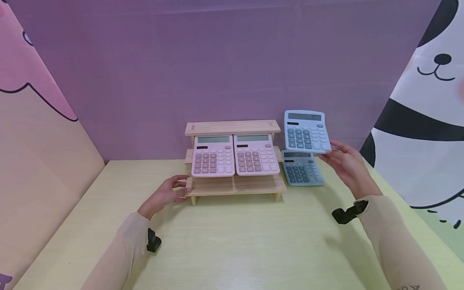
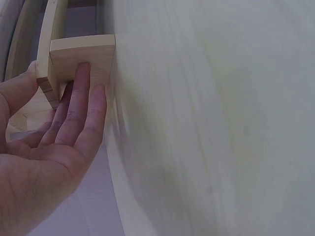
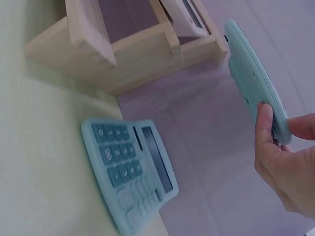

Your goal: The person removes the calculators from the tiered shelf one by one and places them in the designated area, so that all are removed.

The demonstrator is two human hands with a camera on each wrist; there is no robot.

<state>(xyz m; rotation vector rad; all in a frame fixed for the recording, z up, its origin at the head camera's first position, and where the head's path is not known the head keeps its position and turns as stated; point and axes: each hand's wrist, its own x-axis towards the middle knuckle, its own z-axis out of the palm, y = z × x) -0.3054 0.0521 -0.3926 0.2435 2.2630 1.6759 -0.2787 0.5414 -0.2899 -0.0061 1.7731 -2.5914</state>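
Note:
My left hand (image 1: 167, 194) grips the left end of the lowest step of a wooden tiered rack (image 1: 235, 187). In the left wrist view the thumb lies against the board (image 2: 45, 59) and the fingers reach under it to the leg panel. On the rack's middle tier two pink calculators (image 1: 213, 158) lean side by side, displays at the top. My right hand (image 1: 349, 166) pinches a light blue calculator (image 1: 305, 135) by its lower right corner, holding it raised beside the rack. Below it, a second blue calculator (image 3: 123, 172) lies face up on the table.
The pale wooden table (image 1: 235, 241) ends against a purple backdrop (image 1: 232, 68). Printed cartoon panels (image 1: 427, 117) stand at both sides. The rack's top board (image 1: 232, 127) rises behind the pink calculators. A black wrist camera (image 1: 349, 212) sits at each cuff.

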